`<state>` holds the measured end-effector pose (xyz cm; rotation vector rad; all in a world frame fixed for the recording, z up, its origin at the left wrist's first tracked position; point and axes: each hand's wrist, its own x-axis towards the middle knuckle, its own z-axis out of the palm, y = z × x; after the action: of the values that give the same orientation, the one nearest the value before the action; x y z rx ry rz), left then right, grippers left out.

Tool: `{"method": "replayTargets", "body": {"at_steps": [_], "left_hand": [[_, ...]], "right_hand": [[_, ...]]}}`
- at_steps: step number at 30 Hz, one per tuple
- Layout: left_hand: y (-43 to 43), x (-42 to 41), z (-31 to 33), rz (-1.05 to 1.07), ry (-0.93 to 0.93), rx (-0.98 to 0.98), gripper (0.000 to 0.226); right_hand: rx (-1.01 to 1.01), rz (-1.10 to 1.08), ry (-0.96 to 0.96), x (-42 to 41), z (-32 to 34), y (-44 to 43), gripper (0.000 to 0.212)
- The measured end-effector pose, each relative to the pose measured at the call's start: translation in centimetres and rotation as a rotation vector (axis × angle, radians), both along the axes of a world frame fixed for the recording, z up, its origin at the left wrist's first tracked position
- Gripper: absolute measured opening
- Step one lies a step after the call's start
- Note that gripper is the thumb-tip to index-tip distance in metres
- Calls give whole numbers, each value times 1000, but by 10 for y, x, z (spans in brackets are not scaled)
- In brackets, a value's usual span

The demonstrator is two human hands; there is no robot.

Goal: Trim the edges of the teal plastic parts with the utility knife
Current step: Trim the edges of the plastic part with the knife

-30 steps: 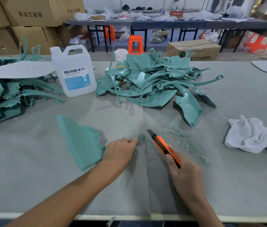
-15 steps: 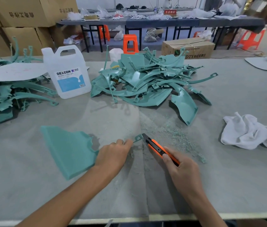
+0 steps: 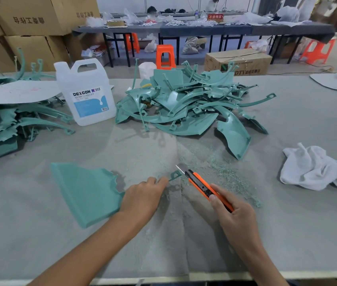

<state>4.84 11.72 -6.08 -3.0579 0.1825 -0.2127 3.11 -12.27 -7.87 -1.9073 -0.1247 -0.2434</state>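
Note:
A flat teal plastic part (image 3: 85,190) with a ragged edge lies on the grey table (image 3: 39,244) in front of me. My left hand (image 3: 143,198) covers its right end and grips it; a small looped tab of the part sticks out past the fingertips. My right hand (image 3: 232,215) holds an orange and black utility knife (image 3: 203,187) with the blade out. The blade tip sits just beside the tab. A big heap of teal parts (image 3: 184,104) lies at the back middle of the table.
A second stack of teal parts (image 3: 8,124) under a grey sheet fills the left. A white DEXCON jug (image 3: 87,96) stands behind. A white rag (image 3: 316,168) lies to the right. Teal shavings (image 3: 221,170) litter the table's middle. Cardboard boxes and orange stools stand beyond.
My left hand has laid the teal part flatter on the table. The knife has moved forward up to the part's looped tab.

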Motion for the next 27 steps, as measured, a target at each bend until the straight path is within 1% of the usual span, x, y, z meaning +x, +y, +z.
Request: {"method": "replayTargets", "body": {"at_steps": [1,3,5,8,9,11,12,13,14,15,17,19,20,21,22,23,24,25,27], "left_hand": [[-1,0,0,1,-2,0,40],[-1,-1,0,1,1,-6,37],[0,-1,1,8,25,-32,35],[0,4,8,43,54,-140,25],[-1,7,12,43,27,-190,19],[-7,15,21,-2,-87,-306,9],[-12,21,26,-33,-144,-382,11],[-16,27,34,-53,-166,-460,16],[-20,34,41,-59,-150,-523,19],[-22,42,48,-60,-108,-539,21],[-20,55,57,0,-3,-473,33],[-8,55,61,101,10,-460,45],[3,51,61,109,-10,-482,43],[15,44,60,89,10,-487,40],[30,37,58,65,85,-463,40],[45,30,56,56,193,-418,45],[59,22,53,64,292,-369,55],[71,15,48,75,356,-330,69],[88,2,37,68,425,-305,105]], "right_hand": [[-21,3,2,0,0,0,29],[-124,23,2,0,1,1,29],[-153,29,6,0,1,2,30],[-99,-18,0,1,-1,1,30],[-64,-44,1,1,-1,1,30],[12,-97,15,3,-2,0,29],[29,-115,20,3,-2,-1,28],[30,-124,16,3,-2,-1,26],[21,-126,9,2,-2,-2,25],[14,-129,5,1,-2,-2,25],[21,-140,6,0,-1,-3,25],[41,-155,16,0,0,-4,25],[46,-158,17,-1,0,-3,26],[48,-158,15,-1,0,-3,27],[52,-157,14,0,-1,-3,26],[56,-159,15,1,-2,-2,25],[55,-160,15,1,-3,-2,24],[52,-160,14,1,-4,-2,24],[57,-162,14,2,-3,-2,24]]}}
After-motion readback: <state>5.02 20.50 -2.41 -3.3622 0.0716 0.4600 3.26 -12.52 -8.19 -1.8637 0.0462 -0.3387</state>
